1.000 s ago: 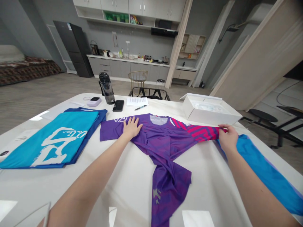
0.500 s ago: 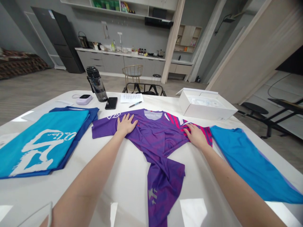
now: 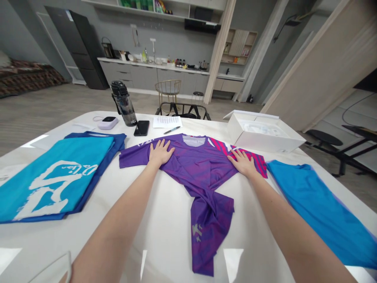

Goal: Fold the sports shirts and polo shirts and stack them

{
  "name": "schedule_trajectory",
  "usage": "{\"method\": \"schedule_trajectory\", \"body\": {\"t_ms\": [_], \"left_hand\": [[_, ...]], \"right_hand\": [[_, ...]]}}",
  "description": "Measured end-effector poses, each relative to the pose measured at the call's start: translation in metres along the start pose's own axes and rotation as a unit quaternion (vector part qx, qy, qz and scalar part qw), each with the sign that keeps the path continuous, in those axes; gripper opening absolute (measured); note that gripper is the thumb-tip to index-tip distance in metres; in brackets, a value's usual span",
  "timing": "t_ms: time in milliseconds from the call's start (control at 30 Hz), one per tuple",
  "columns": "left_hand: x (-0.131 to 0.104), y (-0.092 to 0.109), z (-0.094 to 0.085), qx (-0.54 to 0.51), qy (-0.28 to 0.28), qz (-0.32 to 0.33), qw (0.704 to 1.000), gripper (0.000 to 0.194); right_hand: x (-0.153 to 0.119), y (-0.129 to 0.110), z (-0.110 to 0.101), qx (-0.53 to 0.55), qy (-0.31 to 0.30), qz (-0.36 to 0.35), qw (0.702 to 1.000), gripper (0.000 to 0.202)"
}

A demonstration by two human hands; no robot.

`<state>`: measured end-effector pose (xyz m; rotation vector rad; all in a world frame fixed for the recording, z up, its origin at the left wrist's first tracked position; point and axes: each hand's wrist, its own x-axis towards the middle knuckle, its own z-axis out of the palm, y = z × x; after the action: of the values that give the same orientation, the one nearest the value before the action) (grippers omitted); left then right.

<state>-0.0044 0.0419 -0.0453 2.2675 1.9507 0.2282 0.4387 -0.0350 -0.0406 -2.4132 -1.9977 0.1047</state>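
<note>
A purple shirt (image 3: 203,169) lies on the white table in front of me, its sleeves out to both sides and its lower part twisted and bunched toward me. My left hand (image 3: 160,153) rests flat on the shirt near the left shoulder, fingers spread. On the pink-striped right shoulder lies my right hand (image 3: 243,162), also with its fingers apart. Neither hand grips the cloth. Left of the shirt are folded blue garments (image 3: 67,169) with white lettering. A plain blue garment (image 3: 321,208) lies at the right, close to the striped sleeve.
Along the far side of the table (image 3: 165,243) stand a water bottle (image 3: 125,104), a phone (image 3: 141,128), a lilac device (image 3: 108,123), a paper (image 3: 167,122), a pen (image 3: 172,130) and an open white box (image 3: 262,131). A cable (image 3: 69,263) lies at the lower left.
The lower end of the purple shirt has moved away from me and now shows whole. My right hand's fingers are spread wider. The view has shifted slightly.
</note>
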Motion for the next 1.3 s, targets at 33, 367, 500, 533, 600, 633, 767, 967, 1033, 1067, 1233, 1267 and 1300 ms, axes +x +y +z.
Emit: {"method": "schedule_trajectory", "body": {"t_ms": [33,367,500,533,600,633,767,967,1033,1067,1233,1267,1300], "left_hand": [[-0.001,0.001,-0.001,-0.004,0.002,0.001,1.0,0.074],[-0.079,0.071,-0.002,-0.058,0.027,0.177,0.982,0.062],[-0.103,0.088,0.013,-0.047,0.004,0.185,0.982,0.068],[-0.104,0.089,0.015,-0.043,0.007,0.183,0.982,0.069],[-0.105,0.088,0.016,-0.038,0.011,0.18,0.983,0.069],[-0.104,0.088,0.015,-0.036,0.012,0.178,0.983,0.069],[-0.103,0.088,0.014,-0.025,0.014,0.178,0.984,0.069],[-0.104,0.089,0.014,-0.014,0.005,0.175,0.984,0.066],[-0.105,0.089,0.014,-0.017,0.008,0.174,0.985,0.064],[-0.105,0.09,0.013,-0.021,0.012,0.174,0.985,0.062],[-0.112,0.093,0.006,-0.052,0.064,0.182,0.98,0.052],[-0.114,0.094,0.003,-0.06,0.079,0.187,0.977,0.049],[-0.118,0.095,0.0,-0.07,0.09,0.194,0.974,0.047]], "right_hand": [[0.001,0.0,0.001,-0.001,0.002,0.0,1.0,0.074],[-0.003,-0.002,0.001,-0.007,0.036,-0.02,0.999,0.069],[-0.018,-0.017,-0.006,-0.008,0.145,-0.059,0.988,0.057],[-0.025,-0.023,-0.008,-0.009,0.174,-0.069,0.982,0.052],[-0.042,-0.038,-0.011,-0.002,0.214,-0.087,0.973,0.044],[-0.053,-0.047,-0.013,0.008,0.225,-0.097,0.969,0.041],[-0.103,-0.082,-0.016,0.084,0.252,-0.15,0.952,0.031],[-0.182,-0.11,-0.017,0.168,0.132,-0.281,0.936,0.027],[-0.203,-0.112,-0.014,0.17,0.1,-0.284,0.938,0.032],[-0.211,-0.112,-0.011,0.171,0.092,-0.273,0.942,0.036],[-0.234,-0.112,0.004,0.153,0.083,-0.227,0.958,0.049],[-0.236,-0.112,0.006,0.146,0.083,-0.224,0.96,0.05],[-0.237,-0.113,0.007,0.141,0.084,-0.222,0.961,0.05]]}}
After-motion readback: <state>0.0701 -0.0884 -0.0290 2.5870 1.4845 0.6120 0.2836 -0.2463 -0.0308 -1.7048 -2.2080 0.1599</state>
